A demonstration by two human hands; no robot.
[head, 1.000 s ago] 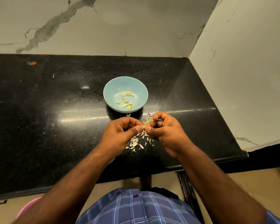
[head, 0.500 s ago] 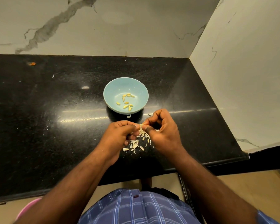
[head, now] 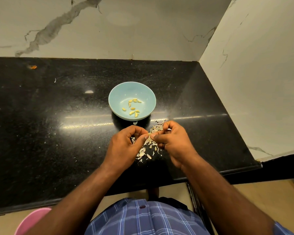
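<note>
**Head view, looking down on a black speckled stone surface (head: pixel 58 133).** The left hand (head: pixel 124 148) and the right hand (head: pixel 174 141) meet fingertip to fingertip above the near part of the surface, both with fingers curled. Between them sits a small pale seed (head: pixel 149 134), pinched by the thumb and forefinger of each hand. The seed lies at three o'clock of the left hand and at nine o'clock of the right hand, touching both (whether its husk is already split cannot be told at this size).

Under the hands, from five to seven o'clock of the seed, a heap of pale husk fragments (head: pixel 147 150) lies on the surface, partly hidden by the hands. A few more fragments show at one o'clock of the seed, just beyond the knuckles of the right hand.

At twelve o'clock of the hands, near but not touching them, stands a light-blue round bowl (head: pixel 119 95). It is upright, with a few yellow shelled kernels (head: pixel 133 108) scattered over its bottom.

A white grey-veined marble wall (head: pixel 126 31) bounds the surface at twelve and three o'clock. A blue checked shirt (head: pixel 143 217) shows at six o'clock. A pink round-edged object (head: pixel 31 219) shows at seven o'clock, below the surface edge.
</note>
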